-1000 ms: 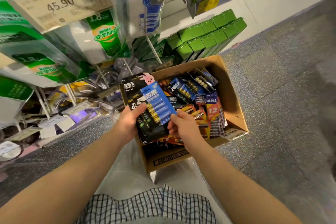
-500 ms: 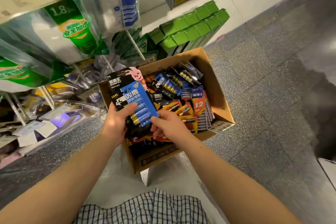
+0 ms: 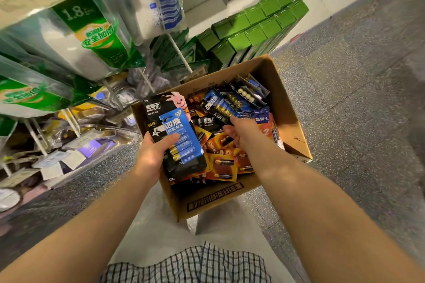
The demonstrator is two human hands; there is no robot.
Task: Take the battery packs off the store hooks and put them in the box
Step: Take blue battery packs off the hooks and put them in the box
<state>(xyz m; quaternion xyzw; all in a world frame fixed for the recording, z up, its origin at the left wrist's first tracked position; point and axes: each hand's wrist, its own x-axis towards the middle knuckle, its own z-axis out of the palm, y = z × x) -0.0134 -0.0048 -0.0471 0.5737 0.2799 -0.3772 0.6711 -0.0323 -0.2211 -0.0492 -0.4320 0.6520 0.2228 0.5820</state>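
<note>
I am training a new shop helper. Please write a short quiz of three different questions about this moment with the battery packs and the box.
1. True or false: the left hand grips a stack of packs with a blue battery pack on top.
2. Where is the right hand?
A. On a store hook
B. Over the packs inside the cardboard box
C. On the floor
3. Fill in: the boxes stacked beyond the cardboard box are ____ in colour.

Key:
1. True
2. B
3. Green, see the green boxes
</note>
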